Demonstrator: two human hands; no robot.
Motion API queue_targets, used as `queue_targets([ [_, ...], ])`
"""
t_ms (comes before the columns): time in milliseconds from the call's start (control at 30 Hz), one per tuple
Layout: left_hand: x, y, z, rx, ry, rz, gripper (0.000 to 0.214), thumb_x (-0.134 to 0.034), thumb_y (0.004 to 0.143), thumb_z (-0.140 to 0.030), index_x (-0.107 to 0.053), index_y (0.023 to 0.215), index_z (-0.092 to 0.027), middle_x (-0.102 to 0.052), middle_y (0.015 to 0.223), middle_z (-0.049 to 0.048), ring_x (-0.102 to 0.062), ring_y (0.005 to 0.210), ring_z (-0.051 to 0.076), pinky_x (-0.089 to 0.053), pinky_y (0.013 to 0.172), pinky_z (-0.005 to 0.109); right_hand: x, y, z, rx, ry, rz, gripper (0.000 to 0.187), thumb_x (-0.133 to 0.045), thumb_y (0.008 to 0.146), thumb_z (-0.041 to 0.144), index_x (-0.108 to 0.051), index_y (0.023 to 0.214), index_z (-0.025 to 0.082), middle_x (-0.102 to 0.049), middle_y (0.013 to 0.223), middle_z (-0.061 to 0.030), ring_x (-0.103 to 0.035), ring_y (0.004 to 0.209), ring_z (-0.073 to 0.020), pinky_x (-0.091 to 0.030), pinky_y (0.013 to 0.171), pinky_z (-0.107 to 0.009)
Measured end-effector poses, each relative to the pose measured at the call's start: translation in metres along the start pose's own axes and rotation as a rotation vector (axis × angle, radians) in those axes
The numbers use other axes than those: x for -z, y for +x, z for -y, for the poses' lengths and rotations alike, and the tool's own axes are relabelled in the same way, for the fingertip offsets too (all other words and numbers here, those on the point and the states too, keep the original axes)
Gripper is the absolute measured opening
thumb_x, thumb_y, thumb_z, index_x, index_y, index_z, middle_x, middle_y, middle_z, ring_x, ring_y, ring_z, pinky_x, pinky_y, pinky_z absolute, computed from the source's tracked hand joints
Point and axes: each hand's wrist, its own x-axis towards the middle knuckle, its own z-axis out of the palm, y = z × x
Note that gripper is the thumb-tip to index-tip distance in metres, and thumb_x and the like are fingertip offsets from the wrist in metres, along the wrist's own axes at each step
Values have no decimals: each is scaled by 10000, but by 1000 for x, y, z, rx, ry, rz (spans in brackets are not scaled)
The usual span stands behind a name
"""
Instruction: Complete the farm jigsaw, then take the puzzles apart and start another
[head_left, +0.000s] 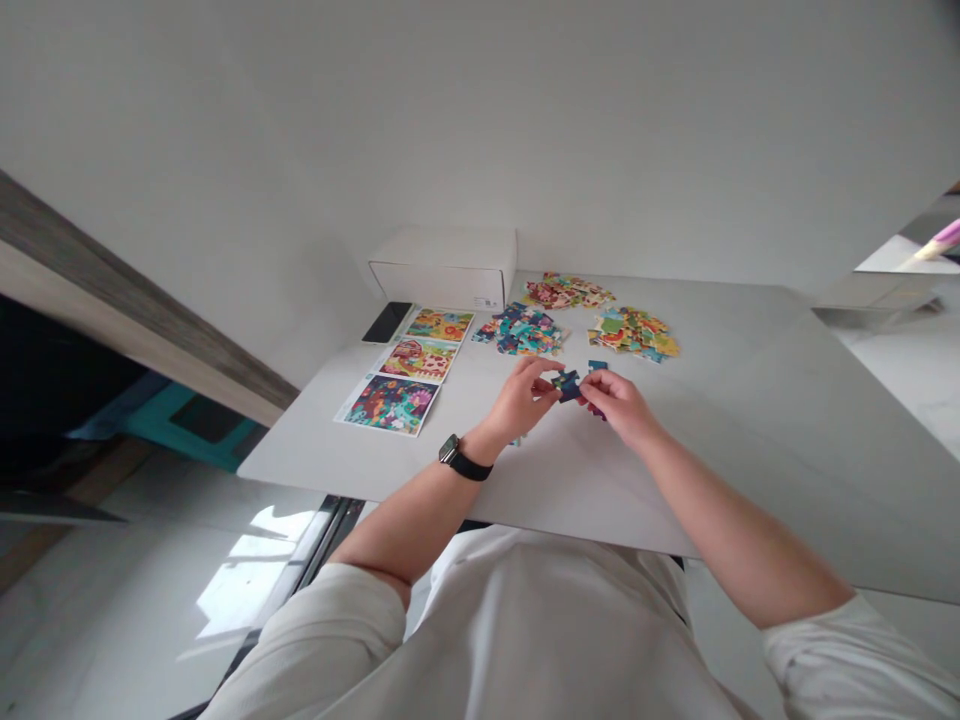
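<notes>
Between my two hands is a dark blue jigsaw puzzle piece with yellowish spots, just above the white table. My left hand, with a black watch on its wrist, pinches its left side between thumb and fingers. On the right side, the fingertips of my right hand close on the same piece; whether it is one piece or two joined cannot be made out. Another blue puzzle piece shows just beyond my right hand, and dark reddish bits peek out beneath it. A small light piece lies partly hidden by my left wrist.
Beyond the hands lie a blue-teal pile, a red-pink pile and a yellow-green pile of puzzle pieces. To the left are a sheet with three printed pictures, a phone and a white box against the wall.
</notes>
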Motion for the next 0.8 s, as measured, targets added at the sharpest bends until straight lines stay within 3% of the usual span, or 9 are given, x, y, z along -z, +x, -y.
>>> queue_targets([
  [167, 3, 0, 6, 189, -82, 52, 262, -738, 938, -290, -730, 1177, -183, -734, 1094, 86, -717, 820, 122, -593, 787, 263, 6, 0, -12, -15, 5, -51, 454, -801, 799, 668, -699, 920, 243, -715, 729, 4, -605, 593, -148, -471, 523, -254],
  [300, 4, 0, 6, 317, -199, 105, 248, -786, 915, -368, -720, 1035, -161, -736, 838, 41, -701, 768, 125, -578, 772, 271, 10, 1, -20, 13, -7, -97, 465, -792, 803, 691, -726, 941, 251, -711, 746, -1, -626, 604, -171, -500, 518, -274],
  [433, 4, -1, 5, 379, -342, 117, 347, -872, 835, -362, -684, 1048, -163, -732, 815, 27, -700, 731, 118, -587, 747, 282, 10, 1, -21, 59, -36, -66, 457, -779, 822, 691, -737, 938, 251, -720, 768, -10, -641, 640, -184, -524, 566, -293],
  [567, 4, -1, 6, 431, -344, 213, 379, -885, 794, -253, -723, 1122, -156, -741, 802, 24, -704, 709, 127, -588, 718, 287, 8, -1, -17, 112, -76, -48, 459, -763, 844, 692, -745, 945, 245, -711, 773, -9, -604, 641, -169, -488, 577, -282],
  [700, 1, -2, 8, 481, -338, 270, 286, -886, 774, -186, -738, 1015, -141, -730, 760, 15, -696, 681, 123, -586, 703, 282, 8, -4, -12, 142, -101, -65, 479, -721, 878, 703, -757, 1001, 241, -670, 739, 4, -562, 610, -154, -449, 553, -273],
  [800, 0, -2, 8, 507, -371, 249, 287, -909, 781, -228, -707, 966, -143, -721, 747, 7, -706, 675, 122, -594, 710, 284, 9, -6, -10, 154, -106, -85, 467, -676, 927, 687, -755, 1081, 253, -669, 748, -2, -624, 676, -183, -477, 568, -281],
])
